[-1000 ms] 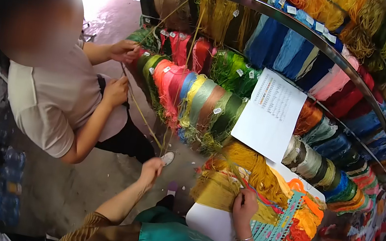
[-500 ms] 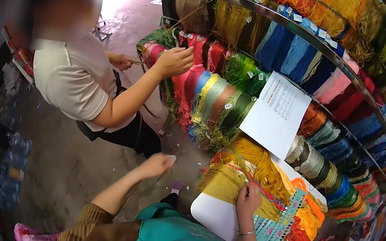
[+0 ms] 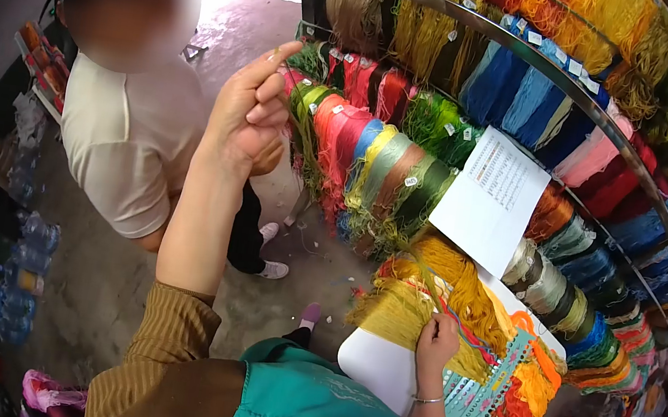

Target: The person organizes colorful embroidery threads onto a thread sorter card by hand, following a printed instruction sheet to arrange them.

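Observation:
My left hand (image 3: 251,116) is raised in front of the co-worker, its other fingers curled and the index finger and thumb together at the tip; whatever they pinch is too small to make out. My right hand (image 3: 439,341) is closed on thin olive strands at the right edge of an olive-yellow thread bundle (image 3: 396,313). That bundle lies on a white board (image 3: 367,365). Beside it are a golden-brown skein (image 3: 461,279), a teal card with holes (image 3: 468,398) and orange skeins (image 3: 532,388).
A co-worker in a pale shirt (image 3: 116,148) stands at the left, close to my raised arm. Rows of coloured skeins (image 3: 418,186) hang on a curved metal rack (image 3: 495,33). A printed sheet (image 3: 490,201) rests on the skeins. Plastic bottles (image 3: 21,276) stand at far left.
My left hand has risen from low over the floor to the co-worker's chest height. My right hand remains at the olive strands. The co-worker's hands, visible before, are now mostly hidden behind my arm.

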The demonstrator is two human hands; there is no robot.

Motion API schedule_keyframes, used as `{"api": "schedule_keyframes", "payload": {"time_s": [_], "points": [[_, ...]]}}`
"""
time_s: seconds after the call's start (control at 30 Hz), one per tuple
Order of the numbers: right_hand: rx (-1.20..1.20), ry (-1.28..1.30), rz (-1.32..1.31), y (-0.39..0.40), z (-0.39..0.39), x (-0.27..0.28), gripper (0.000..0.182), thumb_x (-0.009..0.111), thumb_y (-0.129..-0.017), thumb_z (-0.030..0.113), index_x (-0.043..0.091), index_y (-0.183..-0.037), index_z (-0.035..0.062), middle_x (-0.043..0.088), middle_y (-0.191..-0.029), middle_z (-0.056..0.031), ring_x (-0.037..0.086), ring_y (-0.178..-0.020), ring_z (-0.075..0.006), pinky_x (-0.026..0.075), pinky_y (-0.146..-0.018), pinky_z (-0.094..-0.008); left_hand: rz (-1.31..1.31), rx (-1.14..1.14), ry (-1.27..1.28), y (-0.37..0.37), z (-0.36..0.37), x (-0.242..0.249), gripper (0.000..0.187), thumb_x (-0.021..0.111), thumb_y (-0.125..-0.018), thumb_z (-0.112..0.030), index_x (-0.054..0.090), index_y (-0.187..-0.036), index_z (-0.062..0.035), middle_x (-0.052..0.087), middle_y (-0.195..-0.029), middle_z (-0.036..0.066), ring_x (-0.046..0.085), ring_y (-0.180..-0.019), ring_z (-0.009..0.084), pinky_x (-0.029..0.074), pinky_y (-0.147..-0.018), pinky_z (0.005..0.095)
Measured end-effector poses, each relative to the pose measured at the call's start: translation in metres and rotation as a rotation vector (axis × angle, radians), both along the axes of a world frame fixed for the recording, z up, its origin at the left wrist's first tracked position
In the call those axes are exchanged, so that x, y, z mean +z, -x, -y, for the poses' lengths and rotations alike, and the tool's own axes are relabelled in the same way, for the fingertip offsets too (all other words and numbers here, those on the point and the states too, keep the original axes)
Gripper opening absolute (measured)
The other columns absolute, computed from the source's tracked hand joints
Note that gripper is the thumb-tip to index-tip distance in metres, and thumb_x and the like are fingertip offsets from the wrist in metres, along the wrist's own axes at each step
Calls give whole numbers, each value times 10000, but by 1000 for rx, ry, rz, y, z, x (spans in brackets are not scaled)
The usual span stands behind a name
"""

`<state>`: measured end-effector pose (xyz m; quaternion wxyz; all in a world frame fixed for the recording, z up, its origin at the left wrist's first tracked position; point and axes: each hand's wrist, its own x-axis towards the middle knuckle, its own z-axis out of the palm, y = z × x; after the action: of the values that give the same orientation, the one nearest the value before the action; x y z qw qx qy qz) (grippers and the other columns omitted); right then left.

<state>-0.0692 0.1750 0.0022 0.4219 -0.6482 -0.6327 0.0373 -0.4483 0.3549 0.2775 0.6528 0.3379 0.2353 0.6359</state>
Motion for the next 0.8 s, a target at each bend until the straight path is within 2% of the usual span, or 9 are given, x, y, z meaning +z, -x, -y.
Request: {"api": "schedule_keyframes", "payload": {"time_s": [0.1, 0.27, 0.37, 0.43, 0.57, 0.67, 0.7, 0.73, 0.8], "points": [[1, -10, -7, 1, -1, 1, 55, 612, -806, -9, 627, -853, 16, 617, -799, -145, 589, -663, -279, 466, -603, -355, 79, -5, -21, 1, 10, 7, 428, 394, -1038, -136, 329, -1447, -27, 344, -504, -69, 262, -326, 18, 228, -304, 157], [-8, 12, -11, 2, 0, 5, 90, 608, -783, 2, 640, -863, 29, 640, -836, -140, 608, -691, -294, 481, -610, -368, 124, 45, -29, 8, 34, 5, 461, 342, -1053, -143, 249, -1486, -15, 337, -500, -63, 257, -324, 9, 235, -301, 154], [-7, 3, -7, 1, -2, 1, 97, 608, -783, 2, 643, -870, 28, 645, -852, -144, 616, -711, -304, 487, -619, -371, 250, -90, -94, 28, 45, -3, 469, 262, -1063, -128, 176, -1506, -1, 360, -516, -30, 289, -316, 31, 240, -304, 162], [3, -5, -4, 2, -2, 0, 101, 609, -784, 3, 644, -875, 27, 647, -860, -146, 619, -722, -308, 489, -624, -372, 252, -148, -73, 32, 59, -7, 408, 298, -1063, -158, 339, -1446, -24, 354, -521, -63, 301, -323, 32, 266, -341, 167], [5, 10, -13, 2, -2, 0, 101, 603, -787, -2, 643, -878, 15, 646, -876, -156, 622, -743, -313, 491, -635, -370, 208, -2, 8, 32, 83, -27, 415, 311, -1066, -192, 342, -1464, -80, 353, -521, -59, 276, -326, 41, 245, -334, 174], [8, 31, -23, 2, -1, 0, 95, 597, -795, -6, 640, -878, 6, 645, -880, -158, 619, -746, -314, 490, -641, -366, 219, 46, 17, 61, 82, -50, 418, 331, -1064, -198, 345, -1465, -81, 349, -521, -61, 283, -334, 35, 246, -336, 176], [0, 56, -36, 3, -1, 1, 90, 594, -800, -7, 638, -878, 3, 645, -881, -157, 617, -745, -315, 489, -644, -364, 182, 106, 13, 68, 83, -55, 389, 378, -1053, -203, 412, -1419, -74, 353, -527, -64, 307, -351, 30, 264, -355, 177], [8, 56, -36, 3, -1, 2, 90, 594, -800, -7, 638, -878, 3, 645, -881, -157, 617, -745, -315, 489, -644, -364, 182, 114, 12, 74, 87, -60, 389, 378, -1053, -203, 412, -1419, -74, 353, -527, -64, 307, -351, 30, 264, -355, 177], [14, 36, -29, 4, -1, 4, 84, 591, -809, -9, 635, -879, 0, 644, -880, -153, 610, -735, -309, 485, -643, -361, 143, 318, 125, 84, 97, -74, 349, 428, -1041, -224, 487, -1334, -45, 368, -543, -67, 331, -380, 25, 278, -378, 175]]}}
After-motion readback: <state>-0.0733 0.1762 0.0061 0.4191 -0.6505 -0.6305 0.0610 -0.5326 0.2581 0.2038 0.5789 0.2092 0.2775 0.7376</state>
